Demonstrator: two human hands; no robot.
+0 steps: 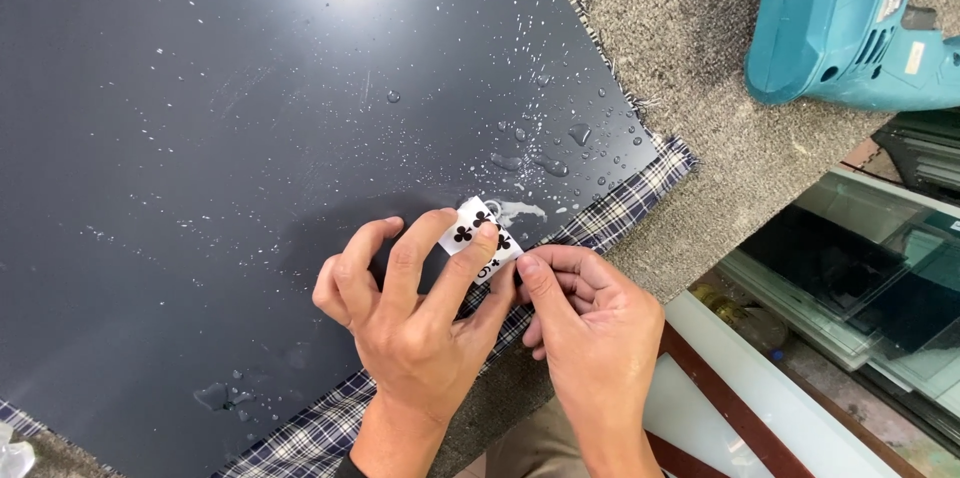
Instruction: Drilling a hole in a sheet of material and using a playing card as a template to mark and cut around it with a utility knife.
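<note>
L hand [415, 323] + R hand [590, 323], fingers pinching playing card [481, 238], wet panel [250, 138]

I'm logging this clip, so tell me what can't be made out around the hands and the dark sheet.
- Playing card: head view, mostly covered by left hand and right hand.
- Dark sheet: cut off by top and left edges.
- Teal power tool: cut off at the top right corner.
</note>
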